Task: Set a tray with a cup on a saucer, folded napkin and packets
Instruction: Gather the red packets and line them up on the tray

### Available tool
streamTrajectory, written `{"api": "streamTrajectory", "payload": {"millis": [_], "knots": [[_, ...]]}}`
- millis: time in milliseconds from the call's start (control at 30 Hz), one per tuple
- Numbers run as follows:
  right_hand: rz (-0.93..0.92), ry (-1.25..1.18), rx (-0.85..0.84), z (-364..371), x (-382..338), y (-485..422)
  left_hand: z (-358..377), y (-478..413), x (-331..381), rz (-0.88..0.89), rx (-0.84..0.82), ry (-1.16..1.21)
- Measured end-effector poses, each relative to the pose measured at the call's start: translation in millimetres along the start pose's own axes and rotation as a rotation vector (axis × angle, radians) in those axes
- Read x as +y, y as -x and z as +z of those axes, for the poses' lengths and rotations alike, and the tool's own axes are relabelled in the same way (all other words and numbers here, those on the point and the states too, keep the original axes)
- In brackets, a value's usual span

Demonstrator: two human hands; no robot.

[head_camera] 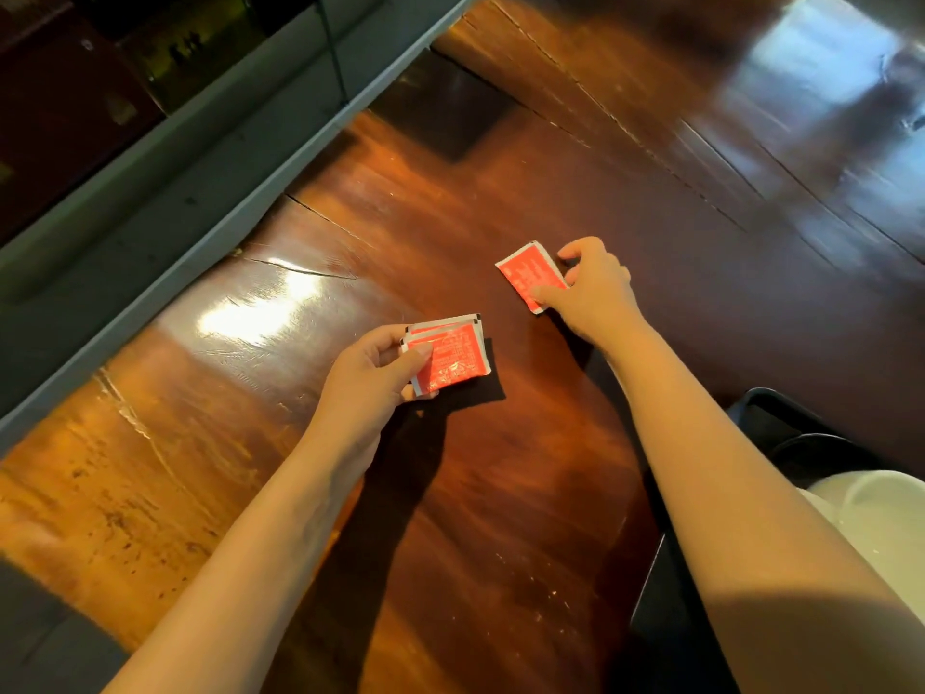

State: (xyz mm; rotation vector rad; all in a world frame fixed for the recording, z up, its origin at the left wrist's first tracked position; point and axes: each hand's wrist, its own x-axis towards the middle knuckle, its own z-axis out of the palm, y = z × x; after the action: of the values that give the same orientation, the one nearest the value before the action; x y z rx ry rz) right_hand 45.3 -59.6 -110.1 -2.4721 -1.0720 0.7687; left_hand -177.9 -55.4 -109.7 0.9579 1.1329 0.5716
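Observation:
My left hand (373, 373) pinches a small stack of red packets (453, 355) with white edges, held just above the wooden table. Farther right, my right hand (590, 288) grips a single red packet (530, 275) by its right edge, low over the table. At the right edge a dark tray (766, 418) shows partly behind my right forearm. White crockery (876, 503), a saucer or cup, lies on it, mostly hidden by the arm.
The glossy brown wooden table (450, 493) has cracks and bright glare patches. A grey ledge (165, 227) runs diagonally along its left side. A dark square patch (445, 107) lies at the table's far end.

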Motion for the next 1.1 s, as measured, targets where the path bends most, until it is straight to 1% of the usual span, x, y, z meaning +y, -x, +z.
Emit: {"api": "streamTrajectory", "payload": {"millis": [100, 200, 233, 300, 333, 367, 400, 467, 500, 533, 667, 767, 833, 867, 900, 933, 967, 1000, 1033, 1100], "knots": [[0.018, -0.044, 0.030, 3, 2, 8, 1, 2, 0, -0.003, 0.008, -0.025], [-0.051, -0.206, 0.085, -2, 2, 28, 1, 4, -1, -0.004, 0.014, -0.067], [-0.093, -0.304, 0.072, -6, 0, 38, 1, 4, -2, 0.002, 0.009, -0.072], [-0.215, -0.506, -0.034, -19, -6, 60, 3, 5, -1, 0.018, -0.016, -0.064], [-0.278, -0.547, -0.096, -23, -9, 71, 6, 6, 0, 0.026, -0.038, -0.057], [-0.327, -0.545, -0.149, -25, -10, 81, 8, 7, 1, 0.031, -0.065, -0.050], [-0.356, -0.478, -0.185, -25, -11, 88, 12, 9, 2, 0.032, -0.092, -0.036], [-0.390, -0.262, -0.199, -22, -10, 98, 18, 12, 3, 0.029, -0.141, 0.015], [-0.382, -0.182, -0.189, -20, -7, 101, 20, 13, 3, 0.031, -0.166, 0.031], [-0.353, -0.159, -0.170, -19, -4, 103, 22, 15, 3, 0.035, -0.190, 0.039], [-0.274, -0.276, -0.040, -15, 6, 115, 31, 23, 0, 0.039, -0.267, 0.101], [-0.228, -0.279, 0.017, -9, 15, 125, 41, 28, -5, 0.127, -0.205, 0.005], [-0.093, -0.293, 0.014, -12, 27, 131, 50, 34, -4, 0.221, -0.181, -0.040], [0.003, -0.409, -0.050, -15, 34, 136, 55, 38, -1, 0.286, -0.193, -0.064], [0.095, -0.620, -0.164, -20, 38, 143, 61, 43, 2, 0.357, -0.216, -0.099], [0.171, -0.881, -0.294, -25, 42, 151, 67, 48, 6, 0.429, -0.247, -0.143], [0.210, -1.126, -0.386, -30, 46, 159, 72, 54, 9, 0.501, -0.284, -0.196], [0.213, -1.306, -0.427, -35, 51, 166, 78, 59, 12, 0.576, -0.323, -0.255], [0.189, -1.413, -0.431, -41, 57, 173, 84, 65, 13, 0.648, -0.360, -0.306], [0.115, -1.484, -0.362, -55, 67, 186, 94, 74, 13, 0.737, -0.425, -0.347]]}}
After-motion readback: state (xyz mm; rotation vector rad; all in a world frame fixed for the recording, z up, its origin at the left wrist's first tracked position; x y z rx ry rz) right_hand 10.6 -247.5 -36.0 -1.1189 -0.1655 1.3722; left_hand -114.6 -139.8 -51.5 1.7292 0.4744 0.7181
